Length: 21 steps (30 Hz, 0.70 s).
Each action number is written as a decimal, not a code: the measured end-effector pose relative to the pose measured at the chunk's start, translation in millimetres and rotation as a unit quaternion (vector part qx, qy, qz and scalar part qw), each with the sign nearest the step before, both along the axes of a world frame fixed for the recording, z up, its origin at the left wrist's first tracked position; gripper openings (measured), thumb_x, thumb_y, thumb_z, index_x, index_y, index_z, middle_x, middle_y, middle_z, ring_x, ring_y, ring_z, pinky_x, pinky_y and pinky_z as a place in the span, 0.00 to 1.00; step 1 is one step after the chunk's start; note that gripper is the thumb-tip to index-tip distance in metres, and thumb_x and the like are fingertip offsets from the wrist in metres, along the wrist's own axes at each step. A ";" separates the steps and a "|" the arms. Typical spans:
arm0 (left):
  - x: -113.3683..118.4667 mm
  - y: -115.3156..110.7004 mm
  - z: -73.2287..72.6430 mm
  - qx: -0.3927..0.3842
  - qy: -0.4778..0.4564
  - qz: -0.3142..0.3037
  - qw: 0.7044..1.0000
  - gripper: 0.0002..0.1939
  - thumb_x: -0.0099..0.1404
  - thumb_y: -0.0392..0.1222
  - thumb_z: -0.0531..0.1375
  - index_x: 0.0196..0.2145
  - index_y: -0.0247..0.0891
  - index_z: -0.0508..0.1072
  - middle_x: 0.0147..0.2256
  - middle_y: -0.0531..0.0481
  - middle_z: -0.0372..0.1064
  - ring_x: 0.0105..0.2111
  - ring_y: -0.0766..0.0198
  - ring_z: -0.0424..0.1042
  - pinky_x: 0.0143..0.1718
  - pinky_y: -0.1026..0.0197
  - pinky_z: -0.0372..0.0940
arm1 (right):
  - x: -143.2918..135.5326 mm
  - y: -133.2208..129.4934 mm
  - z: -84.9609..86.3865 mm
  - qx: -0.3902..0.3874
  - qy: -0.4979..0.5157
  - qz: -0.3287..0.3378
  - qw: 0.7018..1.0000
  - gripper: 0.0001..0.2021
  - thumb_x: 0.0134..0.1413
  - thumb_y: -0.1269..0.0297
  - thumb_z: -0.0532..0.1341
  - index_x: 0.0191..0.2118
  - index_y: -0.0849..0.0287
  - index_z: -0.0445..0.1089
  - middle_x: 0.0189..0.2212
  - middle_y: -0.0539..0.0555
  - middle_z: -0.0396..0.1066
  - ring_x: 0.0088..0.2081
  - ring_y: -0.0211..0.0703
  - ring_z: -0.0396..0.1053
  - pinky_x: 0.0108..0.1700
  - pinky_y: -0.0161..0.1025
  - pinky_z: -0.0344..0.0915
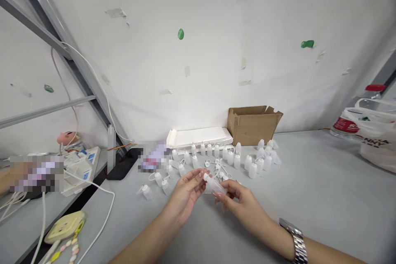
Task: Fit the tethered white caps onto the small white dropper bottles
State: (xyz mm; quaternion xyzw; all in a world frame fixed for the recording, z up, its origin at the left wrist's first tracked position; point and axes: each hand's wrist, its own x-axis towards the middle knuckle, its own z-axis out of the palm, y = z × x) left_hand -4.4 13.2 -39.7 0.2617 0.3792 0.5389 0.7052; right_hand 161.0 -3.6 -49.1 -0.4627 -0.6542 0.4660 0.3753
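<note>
A small translucent squeeze bottle [215, 185] is tilted between my two hands, just above the grey table [309, 206]. My left hand [188, 193] pinches its narrow top end, between thumb and fingertips. Around the lower body close the fingers of my right hand [239, 202]. Whether a cap sits on the neck is too small to tell. Beyond my hands lie several loose white caps with ring straps [220, 169]. Several similar bottles with white tops stand about, such as one bottle [253, 170] to the right and another [146, 192] to the left.
Behind the bottles are a stack of white sheets [198, 137] and an open cardboard box [253, 128]. A plastic bag [379, 140] and a red-capped water bottle [345, 126] stand far right. At left are a power strip [82, 173], cables and another person's arm [8, 177].
</note>
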 end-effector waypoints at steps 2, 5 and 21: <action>0.7 -0.5 0.5 0.014 0.013 -0.005 1.000 0.09 0.49 0.38 0.68 0.31 0.36 0.76 0.35 0.48 0.75 0.35 0.66 0.72 0.42 0.64 0.64 | -0.3 -0.3 1.2 0.001 -0.010 -0.003 1.000 0.10 0.51 0.57 0.58 0.30 0.59 0.68 0.25 0.52 0.71 0.26 0.40 0.65 0.31 0.38 0.60; 2.9 -2.2 1.4 0.054 0.083 0.003 0.995 0.11 0.48 0.42 0.68 0.30 0.36 0.77 0.35 0.47 0.75 0.37 0.63 0.71 0.44 0.62 0.61 | -0.5 -1.2 3.1 0.007 -0.026 -0.011 1.000 0.09 0.51 0.57 0.58 0.29 0.58 0.67 0.24 0.52 0.71 0.26 0.42 0.65 0.31 0.38 0.59; 5.3 -6.3 5.5 0.137 0.199 -0.009 0.970 0.08 0.48 0.42 0.67 0.29 0.38 0.78 0.36 0.46 0.76 0.42 0.54 0.70 0.46 0.56 0.60 | 2.8 3.0 7.7 -0.163 0.186 0.066 0.967 0.17 0.45 0.50 0.62 0.26 0.61 0.67 0.15 0.46 0.59 0.19 0.34 0.54 0.27 0.36 0.54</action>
